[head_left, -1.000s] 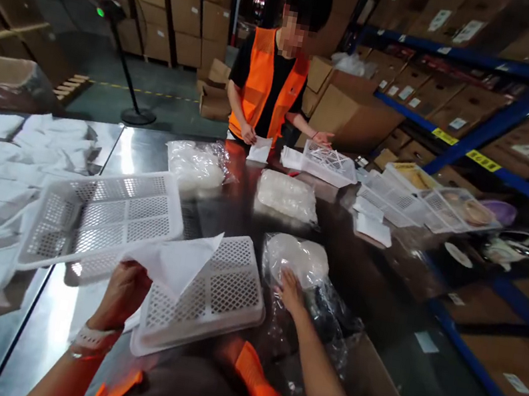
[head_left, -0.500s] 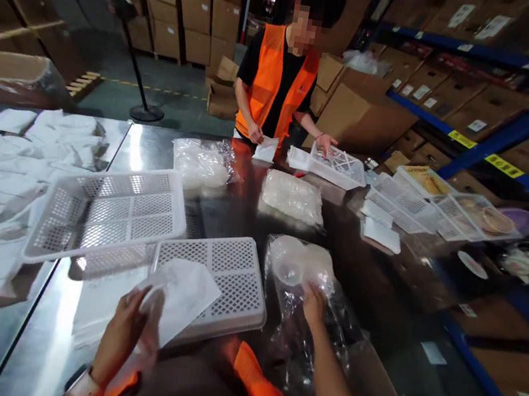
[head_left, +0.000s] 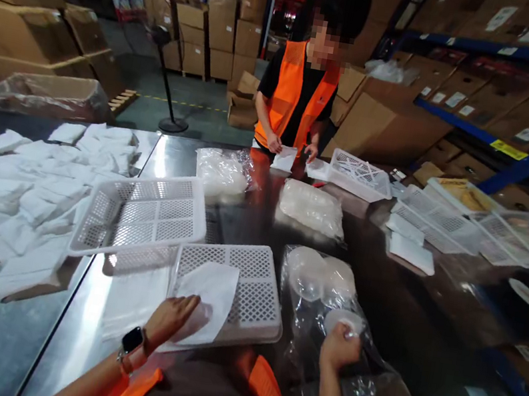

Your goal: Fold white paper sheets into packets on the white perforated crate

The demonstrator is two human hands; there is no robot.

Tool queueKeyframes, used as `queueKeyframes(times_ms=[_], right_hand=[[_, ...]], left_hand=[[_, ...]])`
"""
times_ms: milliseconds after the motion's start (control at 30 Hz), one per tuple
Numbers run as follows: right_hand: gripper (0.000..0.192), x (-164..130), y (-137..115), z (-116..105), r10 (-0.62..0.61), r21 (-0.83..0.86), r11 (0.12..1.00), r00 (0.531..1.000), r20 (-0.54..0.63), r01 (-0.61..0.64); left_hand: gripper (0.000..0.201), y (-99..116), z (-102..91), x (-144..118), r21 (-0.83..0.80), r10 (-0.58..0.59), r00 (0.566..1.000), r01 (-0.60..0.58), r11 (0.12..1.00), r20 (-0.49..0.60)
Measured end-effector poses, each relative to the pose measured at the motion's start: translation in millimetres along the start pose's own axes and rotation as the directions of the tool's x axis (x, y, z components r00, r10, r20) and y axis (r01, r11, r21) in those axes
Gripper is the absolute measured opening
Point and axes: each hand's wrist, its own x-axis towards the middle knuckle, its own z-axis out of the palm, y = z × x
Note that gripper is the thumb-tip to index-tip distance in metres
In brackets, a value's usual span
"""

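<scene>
My left hand (head_left: pixel 176 317) pinches the near left edge of a thin white bag (head_left: pixel 212 294), which lies flat over the white plastic basket (head_left: pixel 257 285) turned bottom up in front of me. In my right hand (head_left: pixel 340 351) is a round translucent plastic dish (head_left: pixel 343 319), with the fingers closed on its near rim. It is held above a clear plastic bag (head_left: pixel 305 316), beyond whose near part more round dishes (head_left: pixel 307 271) show in stacks. A pile of flat white bags (head_left: pixel 136 295) rests left of the basket, partly hidden by my left arm.
Another white basket (head_left: pixel 151 209) stands open side up behind. Many folded white packets (head_left: pixel 37 187) cover the left table. Two wrapped packs of dishes, one nearer (head_left: pixel 312 207), lie mid-table. Across stands a co-worker (head_left: pixel 295 102) in an orange vest. Baskets (head_left: pixel 444 218) sit at right.
My right hand has drawn a round dish off the stack and towards me. My left hand has moved right, laying the white bag flatter on the basket. The co-worker's hand has left the far basket.
</scene>
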Motion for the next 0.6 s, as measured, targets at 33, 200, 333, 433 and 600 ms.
queueKeyframes(times_ms=[33,200,333,433,600], right_hand=[[0.039,-14.0,-8.0,-8.1,-0.115,0.039,0.993,0.993,0.000,0.115],[0.026,-90.5,-72.9,-25.7,-0.810,0.338,0.574,0.578,0.100,0.746],[0.036,-117.2,-104.3,-15.1,-0.857,0.414,0.501,0.503,0.113,0.760],[0.038,-103.0,-112.0,-4.9,-0.826,0.589,0.524,0.534,0.178,0.615],[0.016,-80.9,-129.1,-3.0,-0.750,0.774,0.525,0.622,0.225,0.353]], left_hand=[[0.037,6.4,3.2,0.2,-0.025,0.010,1.000,-0.010,1.000,-0.014],[0.028,20.6,2.8,3.0,-0.142,0.267,0.962,-0.272,0.952,-0.056],[0.030,10.2,-12.4,5.5,-0.256,0.321,0.942,-0.336,0.906,-0.100],[0.029,2.0,-20.8,4.3,-0.161,0.244,0.965,-0.256,0.953,-0.093],[0.020,2.3,-29.6,0.7,-0.007,0.154,0.987,-0.154,0.988,-0.048]])
